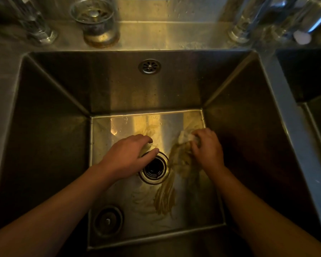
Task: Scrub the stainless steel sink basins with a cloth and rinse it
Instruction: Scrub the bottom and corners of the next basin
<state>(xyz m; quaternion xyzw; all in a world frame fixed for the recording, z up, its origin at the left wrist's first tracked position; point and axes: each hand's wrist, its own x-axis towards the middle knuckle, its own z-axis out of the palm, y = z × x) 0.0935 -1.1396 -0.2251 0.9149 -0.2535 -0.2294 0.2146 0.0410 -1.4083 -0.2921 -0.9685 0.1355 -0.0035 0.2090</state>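
Scrubbing the sink basin [119,93] floor, the right hand [207,147] clenches a cloth [185,137] beside the drain [154,168] while the left hand [128,154] pinches a yellowish pad [146,147]; walls, then rinsing, seemingly remain.

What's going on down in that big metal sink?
Someone is scrubbing the floor of the steel sink basin. Their right hand grips a pale cloth against the floor, with yellowish streaks nearby. Their left hand holds a small pale piece beside the open drain. A strainer lies in the near left corner.
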